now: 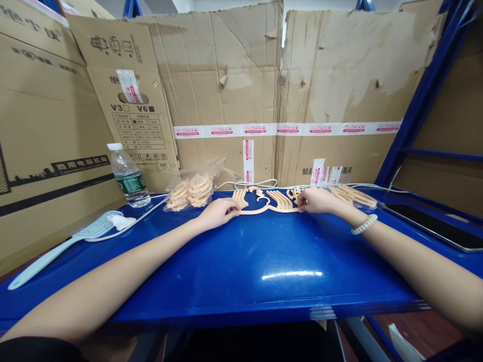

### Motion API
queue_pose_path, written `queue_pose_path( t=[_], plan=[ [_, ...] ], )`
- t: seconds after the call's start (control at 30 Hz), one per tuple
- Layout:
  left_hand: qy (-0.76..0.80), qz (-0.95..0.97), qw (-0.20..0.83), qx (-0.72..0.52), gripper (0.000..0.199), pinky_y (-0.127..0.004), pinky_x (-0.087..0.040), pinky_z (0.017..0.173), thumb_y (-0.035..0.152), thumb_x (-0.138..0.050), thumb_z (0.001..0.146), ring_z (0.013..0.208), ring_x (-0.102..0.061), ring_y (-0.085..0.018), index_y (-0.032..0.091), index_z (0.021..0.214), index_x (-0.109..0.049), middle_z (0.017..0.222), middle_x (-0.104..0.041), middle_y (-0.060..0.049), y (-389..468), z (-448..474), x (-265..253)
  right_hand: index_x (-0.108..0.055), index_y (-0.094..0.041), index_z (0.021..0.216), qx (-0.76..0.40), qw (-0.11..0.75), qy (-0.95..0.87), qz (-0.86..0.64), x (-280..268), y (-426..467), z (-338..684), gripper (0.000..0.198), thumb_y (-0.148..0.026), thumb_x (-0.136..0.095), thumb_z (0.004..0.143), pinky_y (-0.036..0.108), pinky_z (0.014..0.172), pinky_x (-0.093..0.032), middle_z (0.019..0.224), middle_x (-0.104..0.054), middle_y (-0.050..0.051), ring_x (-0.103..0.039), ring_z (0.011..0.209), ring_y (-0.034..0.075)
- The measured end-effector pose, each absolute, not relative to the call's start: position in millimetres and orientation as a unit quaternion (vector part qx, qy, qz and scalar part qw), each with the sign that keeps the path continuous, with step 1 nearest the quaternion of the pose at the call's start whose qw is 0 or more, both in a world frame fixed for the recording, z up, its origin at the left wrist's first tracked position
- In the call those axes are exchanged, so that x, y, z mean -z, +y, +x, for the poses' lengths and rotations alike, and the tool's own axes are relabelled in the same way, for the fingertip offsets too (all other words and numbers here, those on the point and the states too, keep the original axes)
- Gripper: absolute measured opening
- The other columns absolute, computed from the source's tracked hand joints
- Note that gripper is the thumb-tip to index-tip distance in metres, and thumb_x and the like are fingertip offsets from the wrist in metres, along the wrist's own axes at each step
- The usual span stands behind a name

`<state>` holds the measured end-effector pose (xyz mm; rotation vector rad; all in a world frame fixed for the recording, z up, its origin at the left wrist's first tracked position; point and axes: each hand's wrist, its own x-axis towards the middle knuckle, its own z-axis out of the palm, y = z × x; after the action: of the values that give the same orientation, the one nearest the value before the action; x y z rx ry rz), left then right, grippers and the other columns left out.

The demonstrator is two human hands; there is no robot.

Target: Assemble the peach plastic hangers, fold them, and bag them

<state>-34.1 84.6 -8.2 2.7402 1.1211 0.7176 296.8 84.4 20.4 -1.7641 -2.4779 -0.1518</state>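
Note:
A pale wooden piece shaped like a small clothes hanger [267,205] lies on the blue tabletop, its curled hook pointing away from me. At its left end, my left hand [221,212] is closed with thumb and fingers pinching the tip. My right hand [317,200] pinches the opposite end, a pale bracelet on its wrist. Just behind the hanger are curved wooden strips [240,198] in a row on the left and another set of strips [279,199] on the right. Small ornate wooden pieces [256,191] sit between and beside them, partly hidden by my right hand.
Left of my hands lie bagged wooden pieces [190,191], a water bottle [129,178] and a pale-blue fly swatter [75,239]. To the right are bagged wooden sticks [354,196] and a dark tablet or phone [433,223]. A white cable [249,184] runs along the cardboard wall [226,100].

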Motion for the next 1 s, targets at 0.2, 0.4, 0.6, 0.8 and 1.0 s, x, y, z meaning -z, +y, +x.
queue_pose_path(
  t=[0.2,0.4,0.6,0.8,1.0],
  plan=[
    [0.388,0.889,0.015,-0.245,0.016,-0.026,-0.042,0.071,0.020,-0.056,0.083,0.076,-0.059,-0.018,0.020,0.090,-0.070,0.088,-0.067,-0.006,84.5,-33.2,11.0,-0.071,-0.019,0.073,0.061,0.058,-0.803,-0.590,-15.3,89.2,297.2,0.007,-0.020,-0.066,0.068,0.025,0.053,-0.039,0.078,-0.073,0.005,-0.066,0.071,0.021],
    [0.400,0.882,0.021,-0.249,0.014,-0.025,-0.041,0.065,0.022,-0.057,0.081,0.069,-0.058,-0.016,0.017,0.088,-0.068,0.085,-0.067,-0.005,87.5,-35.6,12.1,-0.069,-0.018,0.078,0.006,0.072,-0.829,-0.555,-22.1,84.9,300.6,0.010,-0.023,-0.068,0.070,0.023,0.058,-0.043,0.079,-0.072,0.002,-0.065,0.070,0.017],
    [0.418,0.870,0.025,-0.261,0.010,-0.025,-0.041,0.063,0.023,-0.060,0.080,0.066,-0.057,-0.015,0.016,0.083,-0.066,0.081,-0.068,-0.005,92.5,-37.5,14.0,-0.066,-0.018,0.073,0.024,0.088,-0.823,-0.561,-18.0,87.5,299.6,0.008,-0.026,-0.068,0.070,0.023,0.055,-0.039,0.075,-0.070,0.002,-0.063,0.069,0.017],
    [0.413,0.872,0.006,-0.263,0.011,-0.027,-0.040,0.066,0.022,-0.059,0.080,0.069,-0.058,-0.017,0.017,0.081,-0.069,0.078,-0.066,-0.005,95.4,-40.8,13.5,-0.065,-0.017,0.070,0.037,0.100,-0.818,-0.565,-12.4,89.9,297.2,0.008,-0.026,-0.066,0.071,0.023,0.054,-0.038,0.074,-0.070,0.003,-0.062,0.068,0.017],
    [0.361,0.895,0.015,-0.261,0.010,-0.027,-0.043,0.068,0.020,-0.059,0.079,0.072,-0.058,-0.016,0.016,0.078,-0.068,0.079,-0.066,-0.004,98.3,-45.9,10.2,-0.067,-0.017,0.072,-0.023,0.065,-0.835,-0.546,-25.1,81.7,299.2,0.010,-0.027,-0.067,0.069,0.023,0.057,-0.041,0.075,-0.070,0.002,-0.063,0.068,0.017]
  ],
)
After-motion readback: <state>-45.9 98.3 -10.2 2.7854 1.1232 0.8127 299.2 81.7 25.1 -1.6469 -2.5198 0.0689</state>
